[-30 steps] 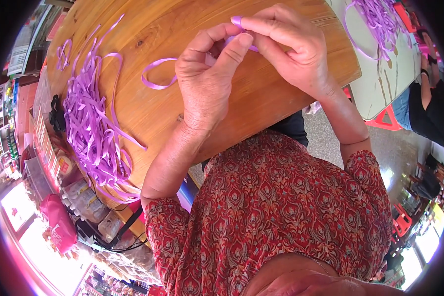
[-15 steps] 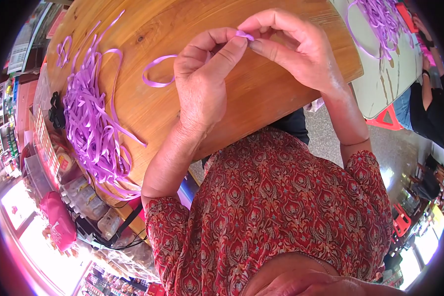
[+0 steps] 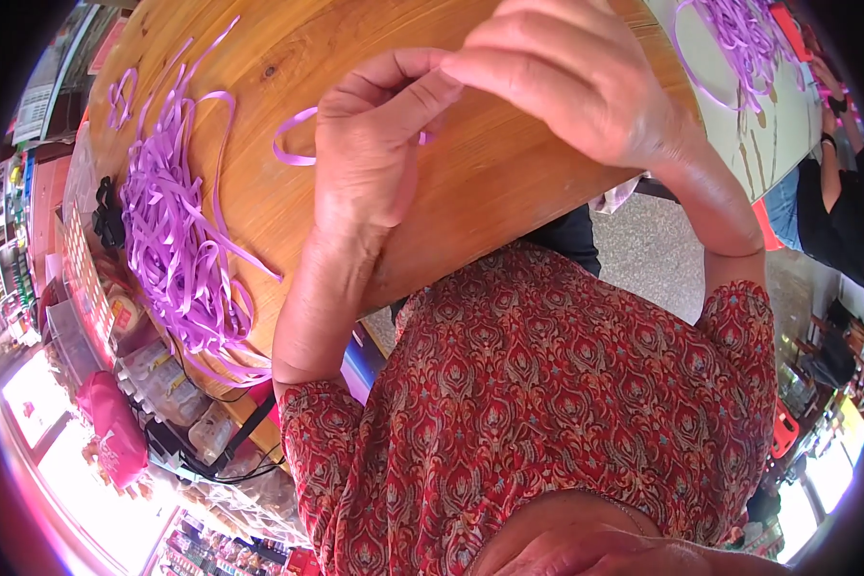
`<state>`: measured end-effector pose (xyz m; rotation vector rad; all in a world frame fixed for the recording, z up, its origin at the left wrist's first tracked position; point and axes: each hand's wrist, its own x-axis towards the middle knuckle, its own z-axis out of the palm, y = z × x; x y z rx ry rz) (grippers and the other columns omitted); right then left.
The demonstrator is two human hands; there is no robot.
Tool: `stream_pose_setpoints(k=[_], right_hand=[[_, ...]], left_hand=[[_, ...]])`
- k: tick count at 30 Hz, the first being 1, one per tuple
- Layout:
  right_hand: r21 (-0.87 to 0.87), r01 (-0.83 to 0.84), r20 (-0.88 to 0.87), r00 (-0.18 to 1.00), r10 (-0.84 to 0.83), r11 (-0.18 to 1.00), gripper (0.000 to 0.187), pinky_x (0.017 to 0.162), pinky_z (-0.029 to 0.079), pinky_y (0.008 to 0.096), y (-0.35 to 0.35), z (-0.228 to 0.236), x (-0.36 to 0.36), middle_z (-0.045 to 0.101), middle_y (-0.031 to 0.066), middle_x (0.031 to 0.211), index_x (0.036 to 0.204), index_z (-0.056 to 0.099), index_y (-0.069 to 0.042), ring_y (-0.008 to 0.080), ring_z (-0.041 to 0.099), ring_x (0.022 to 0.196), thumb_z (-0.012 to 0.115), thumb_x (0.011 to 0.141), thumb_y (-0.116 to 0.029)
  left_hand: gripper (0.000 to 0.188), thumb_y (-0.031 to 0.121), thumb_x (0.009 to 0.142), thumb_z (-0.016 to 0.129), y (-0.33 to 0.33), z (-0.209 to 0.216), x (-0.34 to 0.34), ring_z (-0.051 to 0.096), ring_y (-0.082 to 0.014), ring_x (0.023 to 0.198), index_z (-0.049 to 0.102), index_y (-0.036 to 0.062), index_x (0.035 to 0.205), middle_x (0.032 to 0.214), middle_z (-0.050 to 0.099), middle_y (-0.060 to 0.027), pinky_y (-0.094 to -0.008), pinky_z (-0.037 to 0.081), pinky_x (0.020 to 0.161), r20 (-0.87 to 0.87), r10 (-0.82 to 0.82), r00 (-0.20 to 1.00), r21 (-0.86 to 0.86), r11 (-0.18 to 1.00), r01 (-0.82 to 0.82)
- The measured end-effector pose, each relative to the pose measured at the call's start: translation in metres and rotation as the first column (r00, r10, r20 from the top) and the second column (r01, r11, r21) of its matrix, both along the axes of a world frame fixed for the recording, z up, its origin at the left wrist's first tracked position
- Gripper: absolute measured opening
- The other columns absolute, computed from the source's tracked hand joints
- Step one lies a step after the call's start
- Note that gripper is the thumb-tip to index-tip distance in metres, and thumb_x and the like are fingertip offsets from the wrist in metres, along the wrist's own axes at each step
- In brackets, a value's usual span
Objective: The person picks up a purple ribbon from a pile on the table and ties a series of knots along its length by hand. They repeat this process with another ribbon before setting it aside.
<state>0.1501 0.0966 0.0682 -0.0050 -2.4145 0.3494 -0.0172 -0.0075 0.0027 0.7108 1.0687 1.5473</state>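
Observation:
Over the wooden table, my left hand [image 3: 374, 144] is closed in a pinch on a purple ribbon [image 3: 295, 156]. A loop of that ribbon curves out to the left of the hand, and a small bit shows below its fingers. My right hand [image 3: 576, 86], turned back-side up, meets the left thumb and forefinger with its fingertips. Its fingers are closed at the ribbon, though they cover the part between them. A large tangled pile of purple ribbons [image 3: 178, 240] lies to the left of my hands.
The wooden table [image 3: 288, 58] ends in an edge close to my body. A small ribbon loop [image 3: 121, 99] and a black object [image 3: 108, 213] lie near the pile. At upper right, a pale table [image 3: 730, 144] bears more purple ribbons [image 3: 739, 48], with another person's arms [image 3: 828, 163] beside it.
My right hand has rolled over so its back faces up, and its elbow has swung outward. The left hand has shifted slightly left, and the purple knot between the fingertips is now hidden.

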Motion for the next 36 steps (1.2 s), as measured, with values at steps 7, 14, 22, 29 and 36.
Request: stream_pose_setpoints(k=[7, 14, 22, 29, 36], right_hand=[[0.200, -0.168, -0.376, 0.896, 0.234, 0.965, 0.020, 0.068, 0.045, 0.0324, 0.048, -0.056, -0.030, 0.062, 0.0051, 0.084, 0.088, 0.065, -0.004, 0.0217, 0.058, 0.077, 0.074, 0.072, -0.010], [-0.384, 0.078, -0.066, 0.992, -0.111, 0.920, 0.016, 0.062, 0.046, 0.0308, 0.000, -0.028, -0.014, 0.063, 0.0076, 0.080, 0.085, 0.066, -0.003, 0.0223, 0.061, 0.071, 0.075, 0.073, -0.004], [-0.514, 0.058, -0.103, 0.986, -0.128, 0.856, 0.014, 0.059, 0.046, 0.0288, -0.013, -0.035, -0.017, 0.062, 0.0091, 0.079, 0.087, 0.065, -0.002, 0.0215, 0.060, 0.069, 0.073, 0.075, -0.001], [-0.557, 0.079, -0.111, 0.979, -0.168, 0.827, 0.012, 0.061, 0.046, 0.0257, -0.019, -0.041, -0.018, 0.061, 0.0108, 0.081, 0.088, 0.063, 0.000, 0.0197, 0.060, 0.072, 0.067, 0.078, 0.004], [-0.976, -0.036, -0.061, 0.992, -0.112, 0.213, 0.013, 0.067, 0.046, 0.0206, -0.012, -0.076, -0.025, 0.064, 0.0012, 0.080, 0.089, 0.066, 0.000, 0.0051, 0.057, 0.074, 0.065, 0.082, -0.011]], left_hand=[[0.012, 0.002, 0.085, 0.065, 0.000, 0.007, 0.003, 0.056, -0.0040, 0.073, 0.064, -0.0033, 0.096, 0.083, 0.063, -0.0009, -0.0174, 0.045, 0.066, -0.172, 0.049, 0.984, 0.006, 0.999, -0.049], [0.008, -0.001, 0.083, 0.063, 0.001, -0.001, 0.007, 0.055, -0.0031, 0.073, 0.060, -0.0028, 0.090, 0.081, 0.061, 0.0001, -0.0156, 0.045, 0.065, -0.202, 0.243, 0.949, 0.114, 0.968, -0.223], [0.006, 0.000, 0.085, 0.062, 0.000, -0.001, 0.012, 0.053, -0.0016, 0.071, 0.059, -0.0022, 0.090, 0.080, 0.059, 0.0021, -0.0149, 0.044, 0.064, -0.235, 0.256, 0.938, 0.157, 0.962, -0.223], [0.007, 0.000, 0.084, 0.063, 0.000, -0.003, 0.013, 0.051, -0.0005, 0.070, 0.059, -0.0010, 0.089, 0.080, 0.058, 0.0028, -0.0142, 0.043, 0.063, -0.257, 0.261, 0.930, 0.161, 0.961, -0.225], [0.011, -0.004, 0.083, 0.064, -0.003, -0.007, 0.010, 0.051, -0.0031, 0.074, 0.062, 0.0003, 0.093, 0.081, 0.059, 0.0031, -0.0166, 0.043, 0.068, -0.073, 0.132, 0.989, 0.225, 0.968, -0.112]])
